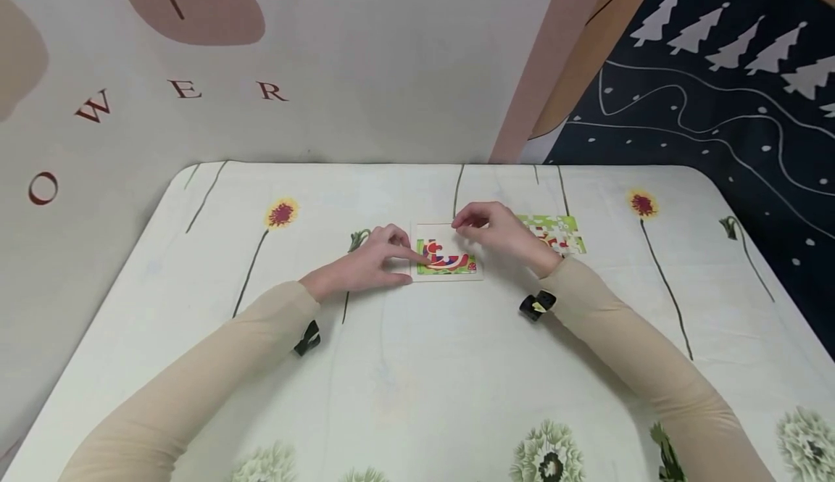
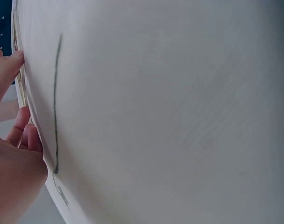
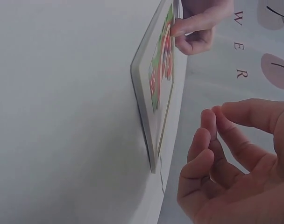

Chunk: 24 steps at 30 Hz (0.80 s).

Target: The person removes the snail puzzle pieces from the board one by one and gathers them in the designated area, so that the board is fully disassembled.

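A thin white jigsaw puzzle board lies on the white cloth in front of me. Joined red, green and purple pieces fill its near and left parts, while its far right part is bare. My left hand is at the board's left side, its index finger straight and touching the pieces and its thumb by the near left corner. Over the far right corner is my right hand. Its thumb and fingertips meet in the right wrist view, with no piece showing between them.
A second green, white and red puzzle lies right of the board, partly hidden behind my right hand. The flower-printed cloth covers the surface. Pale printed fabric rises behind its far edge, with dark tree-patterned fabric at the right.
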Motion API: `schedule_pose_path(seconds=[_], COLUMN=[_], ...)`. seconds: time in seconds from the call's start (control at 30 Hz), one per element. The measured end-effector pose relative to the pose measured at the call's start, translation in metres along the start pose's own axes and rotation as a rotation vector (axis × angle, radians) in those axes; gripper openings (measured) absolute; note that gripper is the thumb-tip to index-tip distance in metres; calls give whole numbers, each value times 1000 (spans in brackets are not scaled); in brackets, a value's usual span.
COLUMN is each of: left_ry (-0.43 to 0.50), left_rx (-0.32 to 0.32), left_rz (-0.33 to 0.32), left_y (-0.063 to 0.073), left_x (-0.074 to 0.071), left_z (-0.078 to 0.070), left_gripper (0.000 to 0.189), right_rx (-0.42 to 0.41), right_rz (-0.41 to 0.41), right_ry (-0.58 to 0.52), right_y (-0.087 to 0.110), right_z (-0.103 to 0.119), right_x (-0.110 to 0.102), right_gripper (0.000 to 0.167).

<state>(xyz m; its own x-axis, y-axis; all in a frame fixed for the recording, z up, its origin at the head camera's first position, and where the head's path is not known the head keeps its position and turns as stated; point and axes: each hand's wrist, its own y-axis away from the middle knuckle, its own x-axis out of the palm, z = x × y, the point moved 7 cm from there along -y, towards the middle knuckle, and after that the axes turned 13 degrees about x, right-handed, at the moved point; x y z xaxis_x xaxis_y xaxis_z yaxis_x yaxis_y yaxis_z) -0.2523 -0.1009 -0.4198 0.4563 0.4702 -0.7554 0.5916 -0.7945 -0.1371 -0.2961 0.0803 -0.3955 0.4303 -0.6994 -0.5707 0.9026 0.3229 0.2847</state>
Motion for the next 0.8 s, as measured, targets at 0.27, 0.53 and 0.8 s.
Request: schedule_pose_path(seconds=[0.27,0.53,0.8], left_ry=[-7,-21,-22], left_rx=[10,35,32], left_rz=[-6,-17,-16], left_y=[1,0,0], left_x=[0,2,1], left_z=[1,2,1], left_gripper=[36,35,35], right_rx=[43,49,64], right_rz=[66,112,139], right_ry=[57,108,154], right_y=[-5,-9,-13], right_z=[1,2,2], right_x=[15,26,34], right_gripper=[18,21,25])
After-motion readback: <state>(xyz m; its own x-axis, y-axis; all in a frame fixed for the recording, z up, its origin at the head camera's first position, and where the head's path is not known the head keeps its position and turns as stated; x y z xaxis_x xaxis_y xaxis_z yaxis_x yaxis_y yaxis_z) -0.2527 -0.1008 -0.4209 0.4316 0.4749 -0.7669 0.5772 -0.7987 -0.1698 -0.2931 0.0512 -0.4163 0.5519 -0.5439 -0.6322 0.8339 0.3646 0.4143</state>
